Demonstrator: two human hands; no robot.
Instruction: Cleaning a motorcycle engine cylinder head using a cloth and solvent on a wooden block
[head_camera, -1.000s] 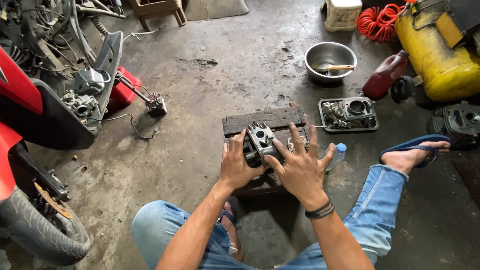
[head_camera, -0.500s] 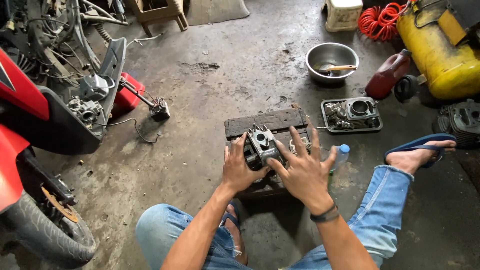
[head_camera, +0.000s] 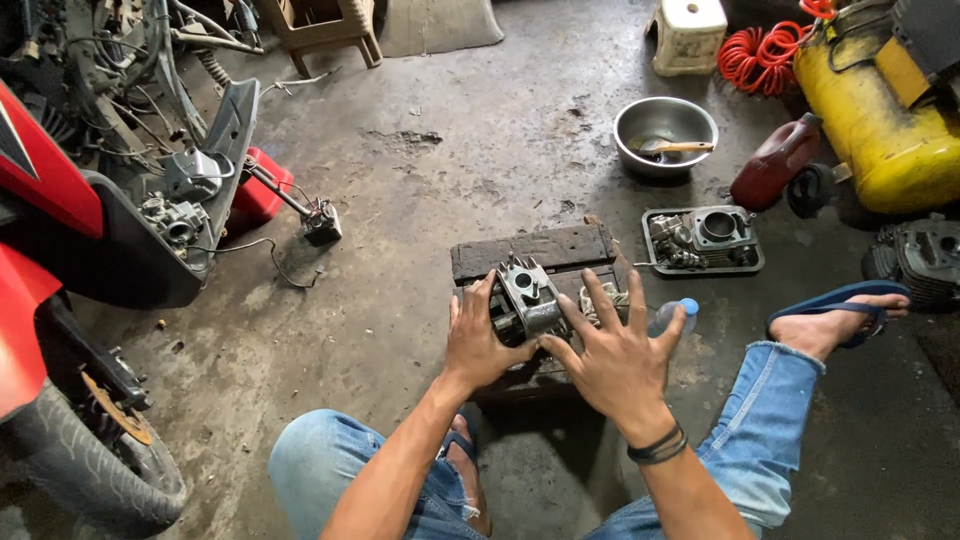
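A grey metal engine cylinder head (head_camera: 530, 295) stands on a dark wooden block (head_camera: 535, 248) on the concrete floor in front of me. My left hand (head_camera: 478, 340) grips its left side, thumb and fingers wrapped around it. My right hand (head_camera: 620, 355) rests against its right side with the fingers spread wide; a black band sits on that wrist. A small clear bottle with a blue cap (head_camera: 672, 316) lies just right of my right hand.
A black tray with engine parts (head_camera: 703, 240) lies to the right, a steel bowl with a brush (head_camera: 665, 135) behind it. A red oil bottle (head_camera: 775, 160), yellow compressor tank (head_camera: 880, 120) and orange hose (head_camera: 760, 55) fill the right. A stripped red motorcycle (head_camera: 90, 230) stands left.
The view has shifted slightly. My right hand has spread its fingers wider beside the cylinder head. My left hand keeps its grip on the part.
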